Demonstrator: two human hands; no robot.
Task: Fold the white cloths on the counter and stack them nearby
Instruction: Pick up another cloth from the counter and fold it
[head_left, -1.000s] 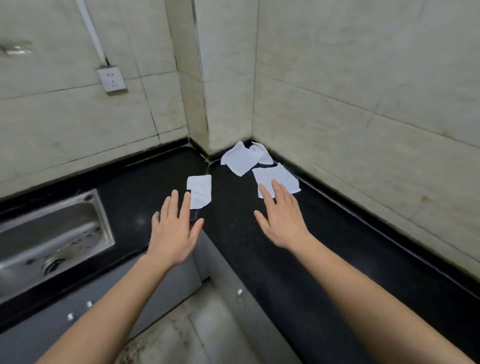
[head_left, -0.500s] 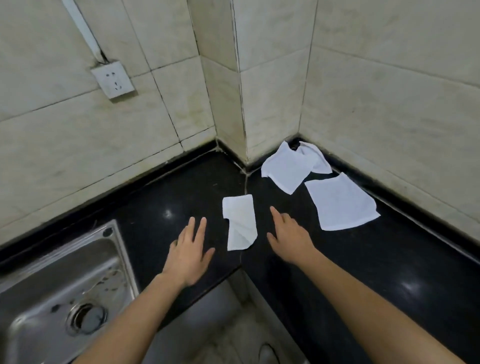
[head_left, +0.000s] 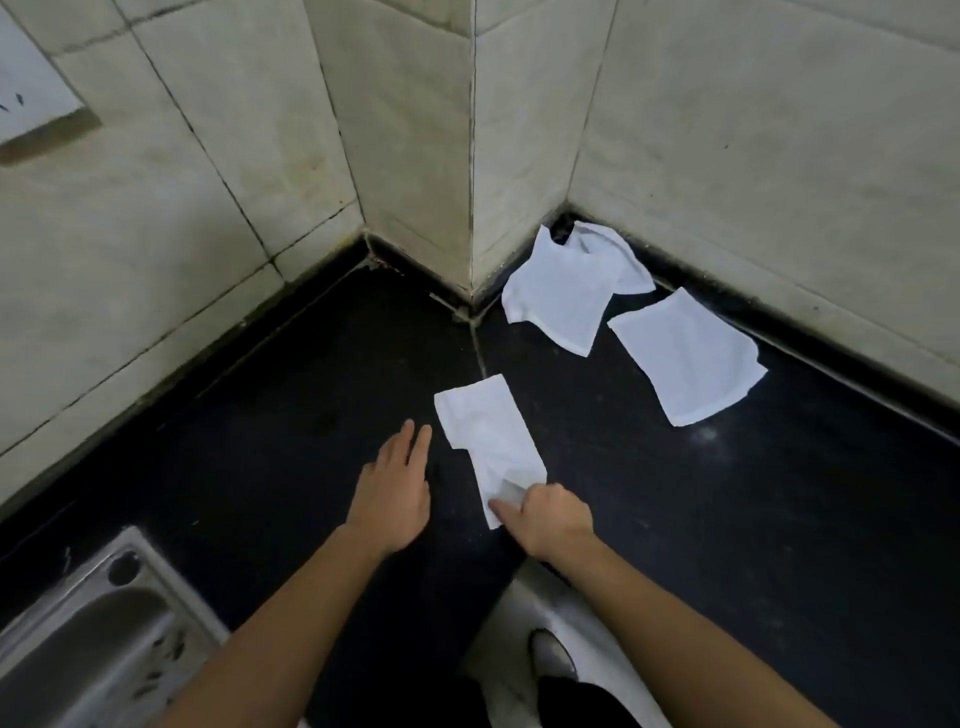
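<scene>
The right hand (head_left: 550, 514) is pinching a rumpled oblong cloth (head_left: 488, 436) by its near corner. The left hand (head_left: 395, 488) is hovering flat, fingers straight, over the glossy black counter (head_left: 260, 441).

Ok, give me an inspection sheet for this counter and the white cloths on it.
Surface: black counter, glossy, running round a tiled corner.
Job's things: near cloth, partly folded; corner cloths, crumpled and overlapping; flat cloth, spread out to their right, apart from them. No stack yet.
Clutter: nothing seen.
Grippers: left hand open, beside the near cloth; right hand pinches the cloth's near end.
Cables: nothing seen.
Surroundings: steel sink at left; tiled walls; socket plate, partly in view.
</scene>
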